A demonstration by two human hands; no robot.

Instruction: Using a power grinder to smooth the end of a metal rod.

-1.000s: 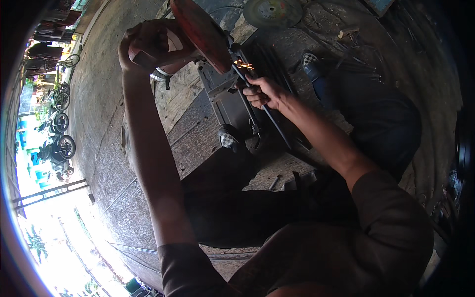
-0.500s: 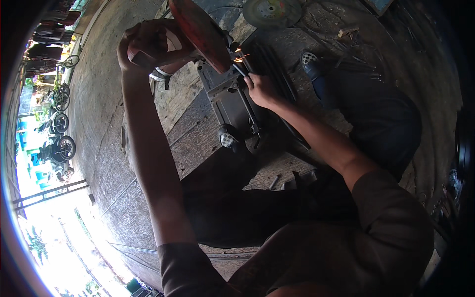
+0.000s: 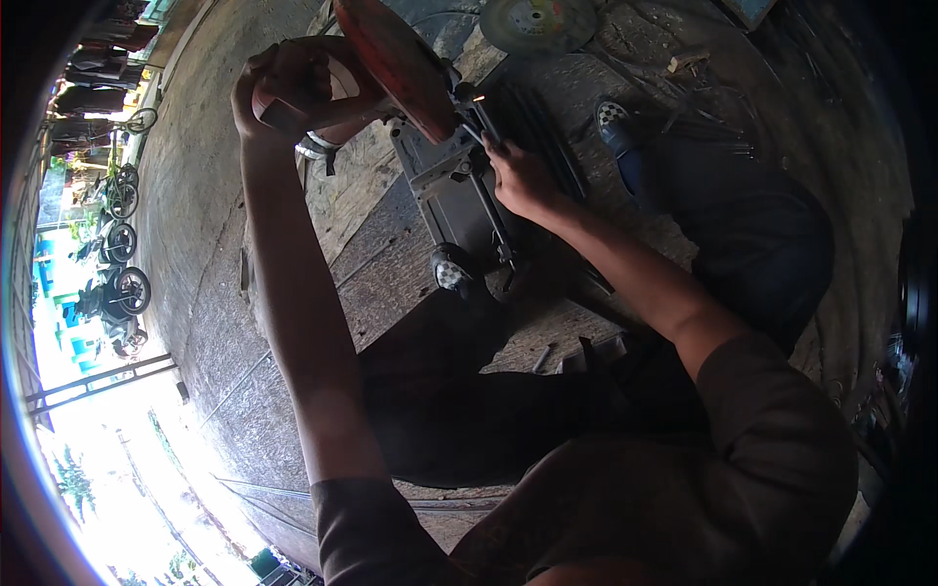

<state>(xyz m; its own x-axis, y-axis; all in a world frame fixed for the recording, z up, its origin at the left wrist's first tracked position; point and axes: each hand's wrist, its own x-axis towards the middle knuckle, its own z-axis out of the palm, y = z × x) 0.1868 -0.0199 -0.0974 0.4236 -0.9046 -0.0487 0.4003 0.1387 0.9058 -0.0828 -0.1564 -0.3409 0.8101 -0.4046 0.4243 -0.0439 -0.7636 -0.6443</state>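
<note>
The person's left hand (image 3: 278,73) is up high, with its fingers wrapped around the handle of a red saw (image 3: 396,73). The saw has a big, round red cover that tilts over to the right, and it sits above a flat grey metal base (image 3: 449,210) on the floor (image 3: 225,293). The right hand (image 3: 523,181) is lower down, just to the right of the base. Its fingers are bent around a thin metal rod (image 3: 471,131), pinching it close to the low edge of the red cover. The rod slants up and to the left out of the fingers; its tip is too hard to see by the cover. A tiny orange spark (image 3: 479,99) glows just right of the cover, above the rod. Long dark bars (image 3: 549,137) lie on the floor to the right of the base. Past the saw, at the top, there is a big round disc (image 3: 537,23), flat on the floor. One checkered shoe (image 3: 451,273) is by the near end of the base, and the other shoe (image 3: 613,125) is off to the right, near a small bit of wood (image 3: 688,62). Far to the left, motorbikes (image 3: 125,288) stand in a row.
</note>
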